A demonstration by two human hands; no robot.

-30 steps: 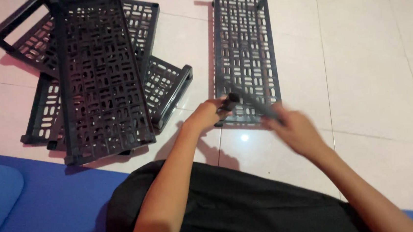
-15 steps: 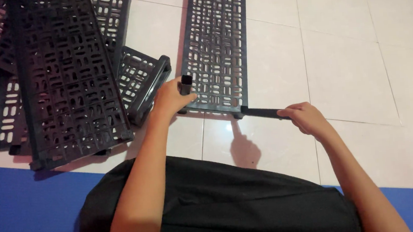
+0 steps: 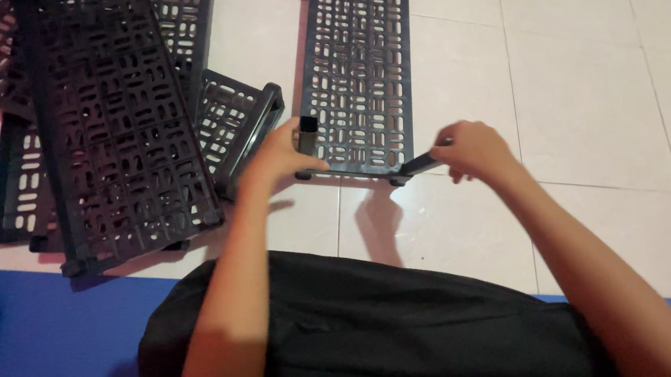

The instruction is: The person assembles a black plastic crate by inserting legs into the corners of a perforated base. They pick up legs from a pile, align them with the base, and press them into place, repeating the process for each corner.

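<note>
my left hand grips a short black post, held upright at the near left corner of the black perforated shelf panel. my right hand is closed on a second black post, tilted low at the panel's near right corner. the panel lies flat on the white tiled floor. a stack of black panels sits to the left, a blue mat along the near edge.

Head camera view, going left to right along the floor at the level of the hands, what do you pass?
Stack of black lattice shelf panels → left hand holding a short black post → single black lattice shelf panel → right hand holding another black post → bare white floor tiles.
</note>
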